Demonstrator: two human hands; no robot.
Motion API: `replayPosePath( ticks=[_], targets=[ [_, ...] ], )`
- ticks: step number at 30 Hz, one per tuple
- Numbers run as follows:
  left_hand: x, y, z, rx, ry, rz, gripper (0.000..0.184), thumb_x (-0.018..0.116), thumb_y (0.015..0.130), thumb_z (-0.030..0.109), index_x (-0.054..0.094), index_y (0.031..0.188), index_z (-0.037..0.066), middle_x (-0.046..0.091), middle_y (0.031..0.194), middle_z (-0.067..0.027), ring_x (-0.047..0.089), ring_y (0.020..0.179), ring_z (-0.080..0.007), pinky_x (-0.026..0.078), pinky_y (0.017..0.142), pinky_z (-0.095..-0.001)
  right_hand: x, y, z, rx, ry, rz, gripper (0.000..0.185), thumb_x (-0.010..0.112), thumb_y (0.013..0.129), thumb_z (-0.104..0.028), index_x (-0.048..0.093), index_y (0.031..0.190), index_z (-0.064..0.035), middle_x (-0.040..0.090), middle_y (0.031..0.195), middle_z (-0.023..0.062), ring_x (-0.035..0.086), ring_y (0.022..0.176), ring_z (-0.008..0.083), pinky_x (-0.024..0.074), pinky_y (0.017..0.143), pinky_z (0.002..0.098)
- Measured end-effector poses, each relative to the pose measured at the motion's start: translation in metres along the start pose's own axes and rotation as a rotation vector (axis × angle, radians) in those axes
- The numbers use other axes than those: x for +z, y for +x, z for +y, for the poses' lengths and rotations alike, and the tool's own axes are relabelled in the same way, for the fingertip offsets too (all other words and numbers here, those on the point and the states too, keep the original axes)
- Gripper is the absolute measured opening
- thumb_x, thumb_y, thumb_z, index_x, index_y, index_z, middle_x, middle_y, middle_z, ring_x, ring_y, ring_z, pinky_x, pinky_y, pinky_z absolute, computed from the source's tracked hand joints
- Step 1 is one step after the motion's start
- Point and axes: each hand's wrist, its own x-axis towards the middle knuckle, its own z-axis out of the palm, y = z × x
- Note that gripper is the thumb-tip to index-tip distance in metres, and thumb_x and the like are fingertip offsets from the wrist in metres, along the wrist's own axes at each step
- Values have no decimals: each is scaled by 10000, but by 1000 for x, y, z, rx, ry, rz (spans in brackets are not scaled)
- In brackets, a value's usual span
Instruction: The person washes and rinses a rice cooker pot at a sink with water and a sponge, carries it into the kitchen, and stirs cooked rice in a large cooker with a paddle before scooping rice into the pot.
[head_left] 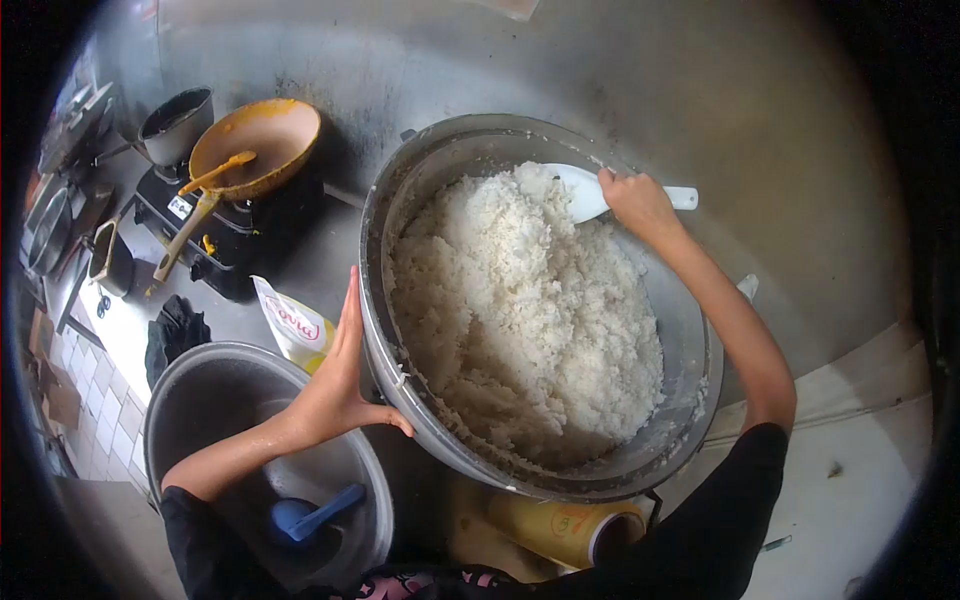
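Note:
A large metal pot (375, 250) full of cooked white rice (530, 320) stands in front of me, tilted toward me. My right hand (638, 205) is closed around the handle of a white rice paddle (580, 195), whose blade rests at the rice's far right edge, partly sunk in it. My left hand (345, 385) lies against the pot's left outer side, fingers stretched out and thumb apart. Below my left forearm sits a second, grey pot (165, 400) with a blue scoop (300, 518) inside.
A black stove (220, 240) at the back left bears a yellow-stained frying pan (265, 140) with an orange spoon (215, 172). Behind it is a saucepan (175, 125). A white-and-yellow packet (292, 325) and black cloth (175, 335) lie nearby. A yellow roll (560, 525) sits below the rice pot.

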Motion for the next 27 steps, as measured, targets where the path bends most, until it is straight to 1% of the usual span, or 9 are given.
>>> replayPosePath(
  ticks=[4,11,14,16,17,19,23,25,27],
  targets=[
    [2,0,-1,-12,18,-7,1426,833,363,380,-164,1309,-3,-126,1390,-209,-29,1300,-323,78,1059,-397,-33,-10,-12,-123,-221,99,143,583,633,-58,473,723,-38,523,522,40,576,487,144,455,439,224],
    [4,-2,-8,54,25,35,1383,829,394,377,-124,1321,-3,-72,1398,-209,-7,1302,-319,85,1055,-389,-100,-75,-45,-116,-184,116,135,520,691,-69,473,817,-63,425,546,-5,533,524,126,457,505,273],
    [3,-15,6,11,92,53,1301,816,463,349,-87,1328,-9,-4,1396,-226,19,1301,-329,101,1051,-390,-137,-116,-58,-54,91,-91,178,503,752,-84,448,914,-38,501,582,73,565,562,202,457,517,313],
    [2,-30,18,-40,117,77,1089,762,612,227,-15,1337,-14,81,1384,-245,64,1297,-336,126,1046,-383,-165,-142,-55,260,561,-528,206,473,819,-123,404,984,-22,564,671,161,585,631,293,451,533,368],
    [-2,-39,26,-37,108,75,1089,762,612,227,-15,1337,-14,81,1384,-245,64,1297,-336,126,1046,-383,-181,-154,-52,261,556,-535,206,473,819,-123,404,984,-22,564,671,161,585,631,293,451,533,368],
    [-16,-61,40,-46,196,54,960,703,678,138,23,1339,-10,101,1386,-230,96,1296,-325,135,1046,-367,-209,-177,-44,514,511,-501,217,455,852,-158,389,998,-11,580,745,216,586,688,340,440,545,409],
    [-41,-115,59,-118,214,150,766,610,725,29,146,1334,8,197,1368,-188,160,1289,-283,148,1047,-351,-235,-232,-58,645,454,-406,206,458,829,-114,397,1002,-21,575,734,188,593,655,325,458,536,404],
    [-44,-143,61,-183,124,224,706,571,740,2,182,1329,22,221,1360,-167,165,1290,-255,130,1052,-339,-215,-266,-76,403,116,-583,328,481,793,-100,415,1108,-36,586,802,148,617,663,266,499,532,354],
    [-44,-167,58,-203,-50,335,625,525,788,8,209,1326,48,218,1373,-124,137,1300,-218,73,1061,-355,-211,-284,-80,306,-33,-520,345,492,765,-81,424,1100,-36,561,862,116,614,634,249,505,535,328]
  ],
)
